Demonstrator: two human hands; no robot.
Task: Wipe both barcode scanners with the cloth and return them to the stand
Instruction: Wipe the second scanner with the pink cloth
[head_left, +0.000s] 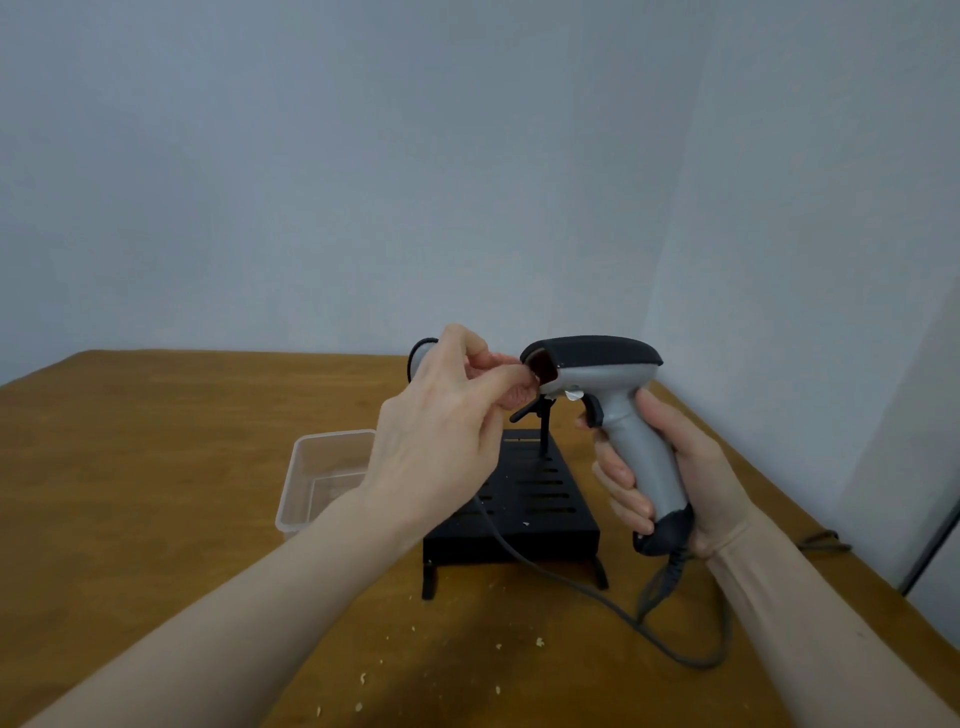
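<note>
Scanner (597, 374) is being gripped by its handle in the right hand (691, 473), above the black stand (524, 499) near the table's (156, 467) far right edge. The left hand (441, 431) is pinching a pink cloth (511, 384) against its window.

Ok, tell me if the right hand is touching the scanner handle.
Touching. The head view shows the right hand wrapped around the scanner handle, fingers pressed on it.

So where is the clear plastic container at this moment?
In the head view, the clear plastic container sits on the wooden table, left of the black stand and partly hidden behind the left hand.
</note>
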